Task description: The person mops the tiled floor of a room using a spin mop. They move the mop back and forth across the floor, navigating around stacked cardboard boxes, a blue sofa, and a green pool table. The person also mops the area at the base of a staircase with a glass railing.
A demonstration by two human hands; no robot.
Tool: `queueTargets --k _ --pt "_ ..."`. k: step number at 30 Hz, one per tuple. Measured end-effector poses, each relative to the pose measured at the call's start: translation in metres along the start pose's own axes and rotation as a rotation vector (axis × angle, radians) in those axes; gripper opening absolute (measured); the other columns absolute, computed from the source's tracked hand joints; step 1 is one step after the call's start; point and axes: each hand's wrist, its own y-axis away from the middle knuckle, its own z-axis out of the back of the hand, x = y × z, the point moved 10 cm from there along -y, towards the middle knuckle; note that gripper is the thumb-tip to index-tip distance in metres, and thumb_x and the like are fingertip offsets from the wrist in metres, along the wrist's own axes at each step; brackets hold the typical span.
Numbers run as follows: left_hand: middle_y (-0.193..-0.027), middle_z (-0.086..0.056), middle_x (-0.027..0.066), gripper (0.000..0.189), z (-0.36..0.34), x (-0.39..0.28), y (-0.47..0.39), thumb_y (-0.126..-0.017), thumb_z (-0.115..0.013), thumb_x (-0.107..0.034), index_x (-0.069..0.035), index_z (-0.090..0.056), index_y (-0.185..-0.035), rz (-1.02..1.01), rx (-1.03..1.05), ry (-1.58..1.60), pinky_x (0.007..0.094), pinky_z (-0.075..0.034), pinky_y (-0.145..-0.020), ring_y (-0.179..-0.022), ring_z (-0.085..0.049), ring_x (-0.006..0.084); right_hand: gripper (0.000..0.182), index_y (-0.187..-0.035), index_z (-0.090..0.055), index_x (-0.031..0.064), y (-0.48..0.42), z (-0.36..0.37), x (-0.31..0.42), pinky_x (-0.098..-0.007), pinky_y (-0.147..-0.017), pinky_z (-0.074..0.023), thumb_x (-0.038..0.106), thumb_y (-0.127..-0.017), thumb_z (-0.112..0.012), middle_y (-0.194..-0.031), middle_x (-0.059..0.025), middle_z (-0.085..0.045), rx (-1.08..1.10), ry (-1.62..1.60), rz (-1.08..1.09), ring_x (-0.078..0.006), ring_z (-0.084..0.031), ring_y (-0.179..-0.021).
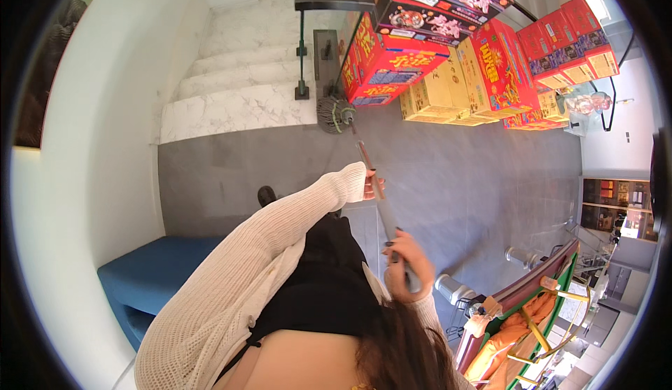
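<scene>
A mop handle (386, 216) runs from near my body up to a grey string mop head (334, 115), which lies on the floor by the corner of the marble stairs and a stack of red boxes. My left hand (374, 185) is wrapped around the middle of the handle, its palm partly hidden by the sleeve cuff and the pole. Nearer my body, my right hand (409, 266) grips the handle close to its top end, fingers curled around it; this hand is slightly blurred.
White marble stairs (239, 107) with a dark railing post (302, 54) rise ahead. Red cartons (399, 67) and yellow cartons (436, 93) are stacked right of them. A blue upholstered seat (157, 264) stands left; a green-topped table (525, 306) stands lower right.
</scene>
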Motion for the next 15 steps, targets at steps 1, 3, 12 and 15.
queueTargets --k 1,3,12,15 --pt "-0.094 -0.062 0.0080 0.008 -0.005 0.009 -0.016 -0.083 -0.057 -0.012 -0.009 -0.054 -0.090 -0.008 -0.014 0.030 0.0382 -0.044 -0.088 -0.094 -0.059 0.0233 0.019 -0.094 -0.055 -0.0021 0.009 0.020 -0.014 -0.0471 -0.087 -0.0444 -0.008 -0.079 -0.045 -0.069 -0.0086 -0.056 -0.047 -0.015 -0.032 -0.0215 -0.059 -0.071" --pt "-0.094 -0.063 0.0080 0.008 -0.015 0.022 -0.039 -0.083 -0.059 -0.012 -0.008 -0.056 -0.089 -0.029 -0.050 0.093 0.0372 -0.046 -0.086 -0.094 -0.060 0.0232 0.020 -0.100 -0.053 -0.0023 0.021 0.057 -0.034 -0.0479 -0.088 -0.0435 -0.005 -0.083 -0.042 -0.065 -0.0067 -0.053 -0.135 -0.048 -0.099 -0.0191 -0.057 -0.068" --pt "-0.085 -0.058 0.0030 0.011 -0.036 0.059 -0.042 -0.080 -0.063 -0.016 -0.011 -0.054 -0.085 -0.203 -0.189 0.120 0.0375 -0.045 -0.081 -0.082 -0.057 0.0190 0.044 -0.129 -0.032 -0.0086 0.017 0.126 -0.042 -0.0435 -0.082 -0.0451 0.003 -0.087 -0.038 -0.056 -0.0028 -0.047 -0.336 -0.236 -0.185 -0.0161 -0.054 -0.060" --pt "-0.084 -0.055 0.0029 0.010 -0.038 0.063 -0.019 -0.080 -0.061 -0.017 -0.012 -0.053 -0.084 -0.263 -0.257 0.132 0.0403 -0.044 -0.081 -0.085 -0.055 0.0180 0.045 -0.130 -0.031 -0.0094 0.017 0.132 -0.043 -0.0427 -0.081 -0.0457 0.005 -0.087 -0.037 -0.056 -0.0028 -0.046 -0.401 -0.311 -0.168 -0.0165 -0.054 -0.060"
